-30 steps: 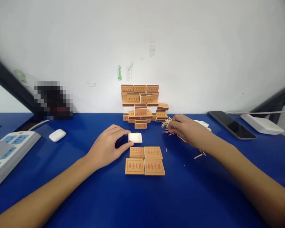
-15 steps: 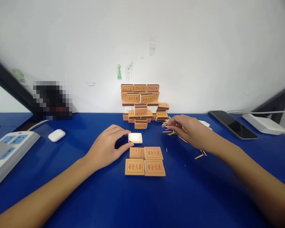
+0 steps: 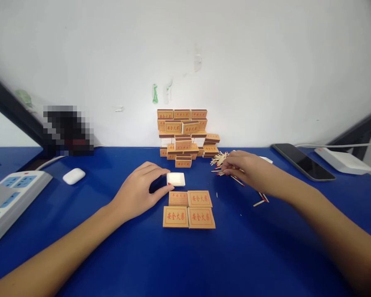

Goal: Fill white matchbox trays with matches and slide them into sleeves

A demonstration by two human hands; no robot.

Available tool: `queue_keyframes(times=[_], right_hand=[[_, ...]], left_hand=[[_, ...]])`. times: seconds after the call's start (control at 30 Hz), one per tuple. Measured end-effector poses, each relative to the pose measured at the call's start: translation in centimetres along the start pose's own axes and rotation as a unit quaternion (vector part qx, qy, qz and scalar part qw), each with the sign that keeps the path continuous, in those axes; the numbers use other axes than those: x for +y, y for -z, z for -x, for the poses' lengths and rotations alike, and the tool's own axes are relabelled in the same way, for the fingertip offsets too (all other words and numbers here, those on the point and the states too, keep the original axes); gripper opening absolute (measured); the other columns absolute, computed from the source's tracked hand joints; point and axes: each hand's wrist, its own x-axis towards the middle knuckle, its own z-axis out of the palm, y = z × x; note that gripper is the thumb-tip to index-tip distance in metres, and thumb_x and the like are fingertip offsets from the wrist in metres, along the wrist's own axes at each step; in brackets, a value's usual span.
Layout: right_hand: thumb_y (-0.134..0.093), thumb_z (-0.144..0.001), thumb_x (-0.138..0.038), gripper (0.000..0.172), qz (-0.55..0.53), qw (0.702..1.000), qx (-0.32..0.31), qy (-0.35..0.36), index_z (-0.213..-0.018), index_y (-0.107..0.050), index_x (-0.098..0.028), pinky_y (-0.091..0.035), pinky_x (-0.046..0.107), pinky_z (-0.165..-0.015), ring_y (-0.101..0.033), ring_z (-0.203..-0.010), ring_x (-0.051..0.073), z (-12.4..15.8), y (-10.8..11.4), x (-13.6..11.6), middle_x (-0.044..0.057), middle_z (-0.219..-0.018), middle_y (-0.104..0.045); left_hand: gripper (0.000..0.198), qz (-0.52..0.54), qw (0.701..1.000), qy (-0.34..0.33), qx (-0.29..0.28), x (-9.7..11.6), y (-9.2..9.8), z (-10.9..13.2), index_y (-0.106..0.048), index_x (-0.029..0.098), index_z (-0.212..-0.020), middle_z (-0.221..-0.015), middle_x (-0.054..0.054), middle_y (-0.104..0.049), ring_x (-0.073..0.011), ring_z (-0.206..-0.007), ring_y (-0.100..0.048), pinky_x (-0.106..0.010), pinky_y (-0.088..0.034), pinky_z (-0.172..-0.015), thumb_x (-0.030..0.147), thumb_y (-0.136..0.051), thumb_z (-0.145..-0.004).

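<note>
My left hand rests on the blue table, thumb and fingers pinching the left end of a small white matchbox tray. Just in front of the tray lie several closed orange matchboxes in a flat square. My right hand is curled over a heap of loose matches, fingertips closed on several of them. More matches lie scattered under my right wrist.
A stacked wall of orange matchboxes stands against the white wall. A white earbud case and a power strip are at the left. A black phone and a white box lie at the right.
My right hand shifted slightly over the match heap, closing its fingers on matches. My left hand and the white tray have stayed still.
</note>
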Motion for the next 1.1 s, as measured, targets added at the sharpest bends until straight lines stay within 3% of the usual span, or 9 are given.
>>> queue_keyframes(times=[0.27, 0.37, 0.53, 0.67, 0.77, 1.1], right_hand=[[-0.052, -0.102, -0.030, 0.020, 0.016, 1.000, -0.012, 0.015, -0.089, -0.066, -0.023, -0.052, 0.039, -0.076, -0.063, -0.089, 0.025, 0.1, -0.5, 0.3, 0.010, -0.094, -0.068], [-0.053, -0.102, -0.029, 0.018, 0.018, 1.000, 0.011, 0.016, -0.090, -0.065, -0.023, -0.053, 0.038, -0.075, -0.063, -0.087, 0.024, 0.1, -0.4, -0.3, 0.009, -0.092, -0.067], [-0.059, -0.103, -0.030, 0.013, -0.029, 0.993, 0.117, 0.006, -0.093, -0.066, -0.024, -0.052, 0.038, -0.076, -0.063, -0.089, 0.024, -0.7, -0.6, -4.3, 0.007, -0.091, -0.067], [-0.061, -0.103, -0.021, 0.008, -0.042, 0.979, 0.195, 0.052, -0.097, -0.066, -0.023, -0.051, 0.041, -0.085, -0.061, -0.096, 0.024, -1.6, -1.3, -9.3, 0.007, -0.097, -0.067], [-0.059, -0.103, -0.015, 0.010, -0.008, 0.972, 0.215, 0.096, -0.099, -0.065, -0.020, -0.052, 0.044, -0.089, -0.060, -0.099, 0.025, -1.9, -1.7, -12.0, 0.010, -0.103, -0.066], [-0.056, -0.103, -0.013, 0.014, 0.050, 0.961, 0.220, 0.162, -0.098, -0.068, -0.018, -0.055, 0.046, -0.090, -0.057, -0.099, 0.027, -1.6, -1.9, -13.7, 0.013, -0.105, -0.065]], left_hand=[[0.028, -0.002, 1.000, -0.005, 0.007, 0.0, 0.1, 0.0, -0.071, 0.019, -0.119, -0.109, -0.008, -0.076, -0.0263, -0.104, -0.068, -0.045, -0.059, -0.091, 0.034, -0.076, -0.097], [0.027, -0.002, 1.000, -0.007, 0.012, 0.0, 0.0, 0.0, -0.071, 0.019, -0.120, -0.109, -0.008, -0.077, -0.0260, -0.105, -0.069, -0.045, -0.060, -0.092, 0.033, -0.077, -0.097], [0.029, 0.015, 0.999, -0.010, 0.044, 0.4, 0.0, -0.3, -0.071, 0.019, -0.119, -0.112, -0.007, -0.078, -0.0249, -0.105, -0.069, -0.045, -0.060, -0.094, 0.034, -0.079, -0.095], [0.032, 0.018, 0.995, -0.040, 0.087, 1.4, 0.2, -0.6, -0.070, 0.020, -0.122, -0.114, -0.008, -0.078, -0.0249, -0.106, -0.070, -0.044, -0.060, -0.095, 0.033, -0.080, -0.095], [0.035, 0.010, 0.991, -0.076, 0.112, 2.4, 0.5, -0.6, -0.068, 0.019, -0.126, -0.117, -0.009, -0.078, -0.0248, -0.106, -0.070, -0.044, -0.060, -0.096, 0.031, -0.080, -0.094], [0.032, -0.003, 0.986, -0.109, 0.129, 3.5, 1.0, -0.4, -0.067, 0.018, -0.126, -0.113, -0.011, -0.077, -0.0261, -0.105, -0.071, -0.046, -0.061, -0.093, 0.027, -0.077, -0.097]])
